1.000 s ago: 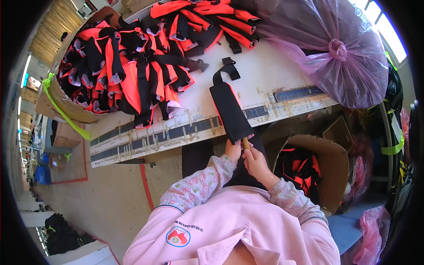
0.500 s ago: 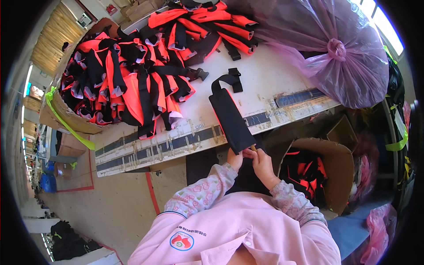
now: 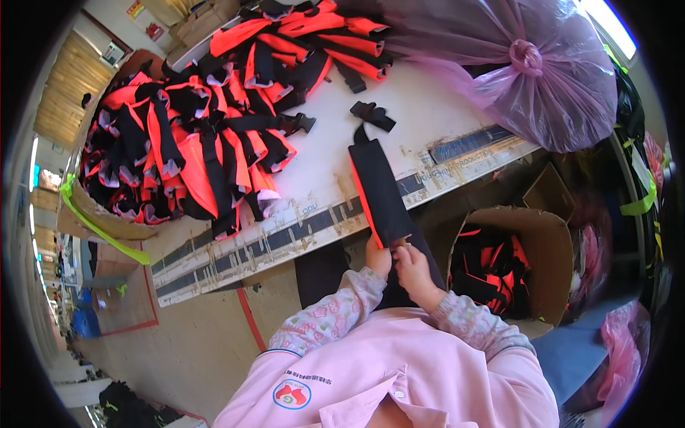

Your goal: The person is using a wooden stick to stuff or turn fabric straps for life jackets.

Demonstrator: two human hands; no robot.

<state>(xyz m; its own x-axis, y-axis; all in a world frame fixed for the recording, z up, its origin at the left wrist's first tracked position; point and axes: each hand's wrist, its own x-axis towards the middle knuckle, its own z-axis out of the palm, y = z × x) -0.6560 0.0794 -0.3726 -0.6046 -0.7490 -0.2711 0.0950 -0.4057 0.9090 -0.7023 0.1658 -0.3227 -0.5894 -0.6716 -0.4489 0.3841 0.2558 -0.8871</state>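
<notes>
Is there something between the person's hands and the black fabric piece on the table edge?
No. Both the left hand and right hand already grip the near end of the black fabric piece; nothing visible lies between them.

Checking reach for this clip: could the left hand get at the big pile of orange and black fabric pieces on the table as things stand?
Probably yes. The left hand holds the near end of the long black fabric strip, and bare white tabletop lies between it and the pile of orange and black fabric pieces.
</notes>
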